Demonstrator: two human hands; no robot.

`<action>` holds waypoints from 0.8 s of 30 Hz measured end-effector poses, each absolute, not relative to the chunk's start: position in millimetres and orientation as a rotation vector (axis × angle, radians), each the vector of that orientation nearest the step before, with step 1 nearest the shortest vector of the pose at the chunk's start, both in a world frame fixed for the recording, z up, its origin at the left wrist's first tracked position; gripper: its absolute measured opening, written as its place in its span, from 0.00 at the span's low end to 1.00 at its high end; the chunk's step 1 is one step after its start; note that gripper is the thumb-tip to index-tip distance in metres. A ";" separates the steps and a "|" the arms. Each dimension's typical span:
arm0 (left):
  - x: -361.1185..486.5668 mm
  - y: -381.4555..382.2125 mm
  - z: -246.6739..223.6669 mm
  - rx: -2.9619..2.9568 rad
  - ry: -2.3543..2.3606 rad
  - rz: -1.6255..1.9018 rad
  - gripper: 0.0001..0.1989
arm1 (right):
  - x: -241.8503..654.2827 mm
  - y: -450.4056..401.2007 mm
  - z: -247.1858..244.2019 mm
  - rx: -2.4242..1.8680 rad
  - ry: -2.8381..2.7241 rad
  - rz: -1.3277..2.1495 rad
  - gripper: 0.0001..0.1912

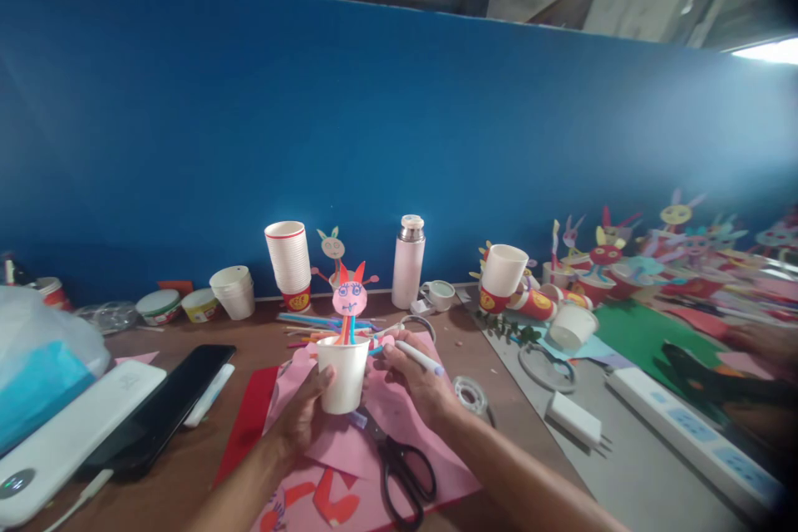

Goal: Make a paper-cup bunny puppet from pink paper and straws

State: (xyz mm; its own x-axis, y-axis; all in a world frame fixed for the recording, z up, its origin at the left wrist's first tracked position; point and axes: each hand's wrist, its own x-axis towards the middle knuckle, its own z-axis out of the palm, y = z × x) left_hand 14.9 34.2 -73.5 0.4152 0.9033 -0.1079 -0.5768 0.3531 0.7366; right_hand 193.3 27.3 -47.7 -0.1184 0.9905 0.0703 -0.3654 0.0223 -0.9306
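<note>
A white paper cup (342, 378) is gripped at its lower left side by my left hand (307, 416). A pink paper face (350, 299) with red ears and drawn features rises from the cup on orange and blue strips. My right hand (415, 378), to the right of the cup, holds a white marker (421, 357) with a pale purple end, and its fingertips are at a small pink paper piece by a blue strip. Black-handled scissors (399, 465) lie below on pink paper sheets (337, 453). Red cut-outs (333, 503) lie near the front edge.
Stacked cups (288, 258), a pink flask (408, 266) and a tape roll (470, 395) stand or lie around. At left are a power bank (81, 432) and phone (165, 407). A power strip (692, 440), finished cup figures and another person's hand (761, 345) are at right.
</note>
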 end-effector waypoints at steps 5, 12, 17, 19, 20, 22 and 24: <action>15.0 32.9 -74.1 0.671 0.603 1.015 0.20 | 189.9 28.3 -51.2 -0.820 -0.982 1.485 0.16; 18.6 32.2 -73.8 0.676 0.630 1.040 0.20 | 187.2 26.4 -51.0 -0.787 -1.009 1.467 0.12; 20.1 31.6 -76.1 0.694 0.628 1.029 0.20 | 185.3 25.8 -49.8 -0.762 -0.948 1.499 0.09; 19.8 31.6 -78.0 0.688 0.596 1.034 0.21 | 184.6 25.5 -48.7 -0.737 -0.933 1.512 0.09; 19.6 31.7 -78.7 0.685 0.575 1.035 0.22 | 184.3 25.3 -47.8 -0.723 -0.931 1.514 0.09; 19.5 32.2 -78.9 0.686 0.535 1.038 0.23 | 184.3 25.3 -45.2 -0.699 -0.922 1.515 0.08; 20.0 32.5 -77.7 0.697 0.502 1.046 0.24 | 185.2 26.3 -42.9 -0.685 -0.904 1.507 0.08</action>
